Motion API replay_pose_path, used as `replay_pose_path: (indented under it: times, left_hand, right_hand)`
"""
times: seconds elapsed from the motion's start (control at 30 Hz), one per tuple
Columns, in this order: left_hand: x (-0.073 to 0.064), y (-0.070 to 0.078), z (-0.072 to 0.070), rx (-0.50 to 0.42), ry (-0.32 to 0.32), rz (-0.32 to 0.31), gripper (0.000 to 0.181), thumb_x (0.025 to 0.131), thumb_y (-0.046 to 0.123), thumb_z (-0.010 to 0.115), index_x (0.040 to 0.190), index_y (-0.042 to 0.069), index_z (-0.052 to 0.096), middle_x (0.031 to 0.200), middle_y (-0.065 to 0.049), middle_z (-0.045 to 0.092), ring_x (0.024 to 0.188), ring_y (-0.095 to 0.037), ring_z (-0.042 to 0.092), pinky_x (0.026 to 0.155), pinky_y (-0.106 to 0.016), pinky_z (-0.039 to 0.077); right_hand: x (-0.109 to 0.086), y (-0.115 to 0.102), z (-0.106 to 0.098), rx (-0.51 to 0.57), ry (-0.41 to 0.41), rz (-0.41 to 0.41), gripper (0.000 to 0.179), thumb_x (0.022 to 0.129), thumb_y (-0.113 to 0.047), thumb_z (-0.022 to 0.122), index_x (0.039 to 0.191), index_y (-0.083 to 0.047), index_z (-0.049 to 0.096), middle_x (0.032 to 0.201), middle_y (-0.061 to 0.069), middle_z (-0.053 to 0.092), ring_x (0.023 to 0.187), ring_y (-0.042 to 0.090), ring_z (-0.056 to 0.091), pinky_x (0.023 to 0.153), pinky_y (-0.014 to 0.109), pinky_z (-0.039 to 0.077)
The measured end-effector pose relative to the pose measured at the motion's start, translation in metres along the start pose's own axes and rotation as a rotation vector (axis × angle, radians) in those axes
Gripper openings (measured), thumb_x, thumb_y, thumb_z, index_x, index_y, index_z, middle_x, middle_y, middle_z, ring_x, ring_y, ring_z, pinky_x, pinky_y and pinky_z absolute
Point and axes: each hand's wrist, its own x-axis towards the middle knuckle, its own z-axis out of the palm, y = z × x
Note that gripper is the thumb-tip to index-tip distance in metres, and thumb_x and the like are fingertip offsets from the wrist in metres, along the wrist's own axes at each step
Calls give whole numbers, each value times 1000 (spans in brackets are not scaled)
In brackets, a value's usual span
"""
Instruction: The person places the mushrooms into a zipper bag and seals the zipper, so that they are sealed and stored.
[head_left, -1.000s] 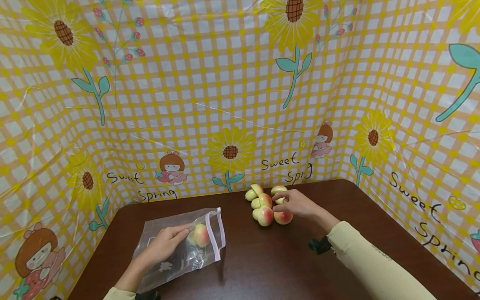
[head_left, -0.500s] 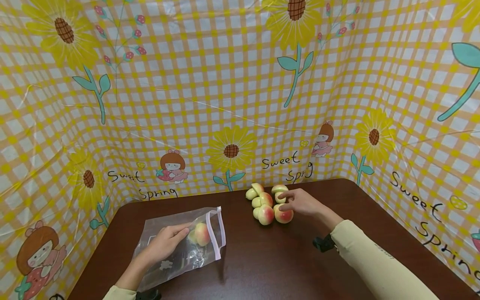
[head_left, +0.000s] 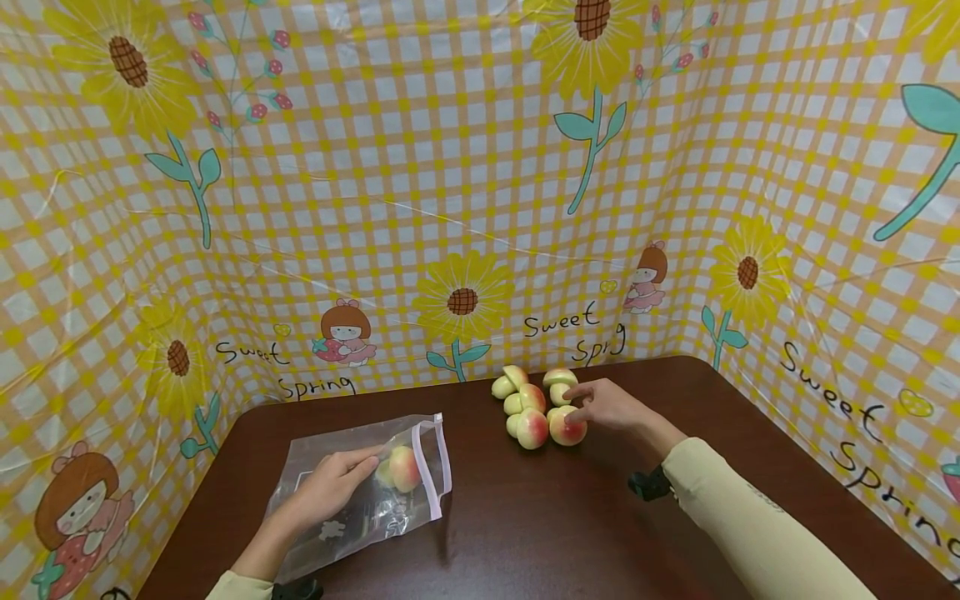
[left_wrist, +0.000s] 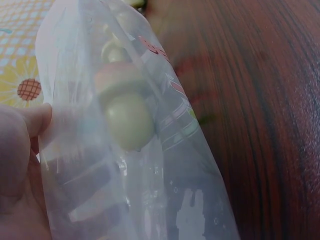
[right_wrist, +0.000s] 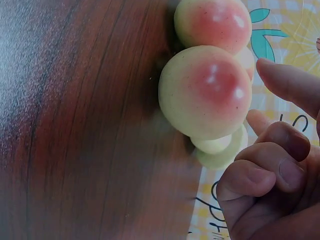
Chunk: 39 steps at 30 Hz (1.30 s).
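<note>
A clear zip bag (head_left: 356,500) with a pale lilac zip strip at its mouth lies at the left. Inside it sits a toy mushroom (head_left: 403,468) with a red-and-yellow cap; the left wrist view shows its pale stem (left_wrist: 129,122) through the film. My left hand (head_left: 333,483) holds the bag, thumb on its near side. My right hand (head_left: 615,410) hovers beside a group of several toy mushrooms. Its thumb and index finger stand apart near the front right mushroom (head_left: 567,427), with nothing held; the other fingers curl in the right wrist view.
Other mushrooms (head_left: 532,430) lie close together at the back of the dark wooden table (head_left: 510,525); one stands upright (head_left: 560,386) behind the front right one. A checked sunflower cloth (head_left: 375,233) hangs round the back and sides.
My right hand has drawn slightly right and away from the mushrooms, uncovering more of the right-hand ones. The left hand and bag have stayed put.
</note>
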Motion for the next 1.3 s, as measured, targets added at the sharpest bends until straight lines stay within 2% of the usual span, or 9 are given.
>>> replay_pose_path:
  times: [0.27,0.4,0.5,0.63,0.73,0.93,1.07,1.3]
  left_hand:
    - [1,1,0,4,4,3,34,106,26,52,135,18,66,137,-9,64,133,-32,54,111,-58,40]
    - [2,-1,0,0,-2,12,34,106,26,52,136,17,66,137,-8,64,133,-32,54,111,-57,40]
    - [2,-2,0,-5,-10,18,35,107,27,51,137,17,65,138,-8,63,134,-33,54,111,-57,40]
    - [-4,-5,0,-9,-30,13,36,107,29,50,137,17,64,138,-9,63,133,-34,54,110,-59,40]
    - [-7,-6,-1,-7,-36,7,36,107,31,50,137,17,65,138,-9,63,133,-35,54,109,-60,41]
    - [-4,-9,1,-8,-32,38,37,107,32,50,137,18,65,137,-8,64,132,-34,55,109,-60,42]
    - [-3,-10,1,-8,-29,44,36,107,31,50,137,18,65,137,-8,64,133,-34,54,109,-59,41]
    - [0,-5,-1,-9,-30,59,37,107,29,49,137,15,65,138,-8,63,133,-35,53,110,-59,41]
  right_hand:
    - [3,7,1,27,-12,59,54,82,-14,79,130,6,63,54,-6,34,47,9,29,48,23,29]
    - [4,13,1,-25,-18,48,51,85,-17,77,130,5,64,53,-6,33,46,10,28,48,24,28]
    - [4,16,2,-74,-11,18,48,85,-19,76,126,4,66,58,-7,41,51,9,33,51,23,32]
    - [1,21,7,-35,-27,52,45,83,-21,80,121,0,70,58,-7,42,49,9,32,48,23,31]
    - [-1,23,11,9,-40,90,44,81,-22,83,118,-3,71,54,-6,37,43,10,26,43,23,26]
    - [-2,24,11,18,-16,84,36,81,-20,82,111,-3,69,55,-6,38,43,9,24,43,23,23]
    - [-2,23,9,20,-37,91,32,84,-23,81,108,-5,68,52,-7,35,41,9,23,42,22,23]
    - [-2,22,5,-21,-36,71,31,85,-29,80,103,-7,68,54,-8,36,42,10,25,42,23,25]
